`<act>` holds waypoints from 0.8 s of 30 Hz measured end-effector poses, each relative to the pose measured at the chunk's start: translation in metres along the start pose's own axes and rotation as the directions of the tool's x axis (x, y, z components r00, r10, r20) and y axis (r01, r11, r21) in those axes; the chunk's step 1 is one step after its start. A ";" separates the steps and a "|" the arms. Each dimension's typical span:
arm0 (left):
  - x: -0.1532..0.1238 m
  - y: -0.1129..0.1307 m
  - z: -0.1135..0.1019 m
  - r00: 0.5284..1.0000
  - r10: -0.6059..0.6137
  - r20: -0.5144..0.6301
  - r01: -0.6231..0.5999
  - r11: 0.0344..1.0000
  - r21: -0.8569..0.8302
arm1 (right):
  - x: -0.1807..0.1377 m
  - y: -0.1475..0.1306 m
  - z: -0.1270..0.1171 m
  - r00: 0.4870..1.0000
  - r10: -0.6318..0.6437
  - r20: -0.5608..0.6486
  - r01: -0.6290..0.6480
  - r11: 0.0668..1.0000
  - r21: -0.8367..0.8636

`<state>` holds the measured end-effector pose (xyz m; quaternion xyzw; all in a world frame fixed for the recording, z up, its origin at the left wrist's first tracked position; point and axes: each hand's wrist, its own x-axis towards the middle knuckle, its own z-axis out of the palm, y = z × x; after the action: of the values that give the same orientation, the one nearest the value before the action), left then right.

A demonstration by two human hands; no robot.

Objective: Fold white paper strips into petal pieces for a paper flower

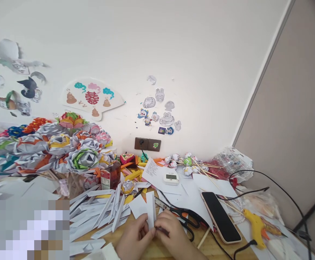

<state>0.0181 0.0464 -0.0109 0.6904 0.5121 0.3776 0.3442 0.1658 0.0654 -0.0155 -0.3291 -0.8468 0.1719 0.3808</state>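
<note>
My left hand (137, 234) pinches the lower part of a folded white paper strip (150, 206), which stands upright over the table's front. Close beside it, my right hand (170, 229) has its fingers closed on the strip's lower right edge. The fingertips of both hands nearly meet at the bottom of the strip. Behind the strip lies a flat white paper piece (138, 206). Black-handled scissors (186, 216) rest just beyond my right hand. Many folded white paper strips (100, 209) are heaped to the left of my hands.
A phone (221, 216) and a yellow glue gun (258, 227) with cables lie at right. A white timer (170, 177) sits on paper behind the scissors. Paper flowers (84, 159) pile up at left, near a red-brown bottle (110, 175). Paper buds on sticks (188, 164) lie against the wall.
</note>
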 end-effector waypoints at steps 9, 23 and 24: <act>0.005 -0.005 0.001 0.979 -0.075 0.188 0.151 0.890 -0.430 | 0.000 -0.001 -0.002 0.962 0.273 -0.032 -0.252 0.923 0.289; 0.007 -0.009 0.002 0.986 -0.058 0.158 0.124 0.883 -0.452 | 0.001 -0.004 -0.004 0.996 0.089 -0.006 -0.082 0.935 0.345; 0.007 -0.007 0.001 0.985 -0.066 0.158 0.132 0.882 -0.453 | 0.000 -0.003 -0.003 0.995 0.101 -0.013 -0.090 0.931 0.354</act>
<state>0.0171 0.0548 -0.0165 0.5862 0.4172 0.4216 0.5519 0.1667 0.0636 -0.0120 -0.2987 -0.7791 0.3343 0.4382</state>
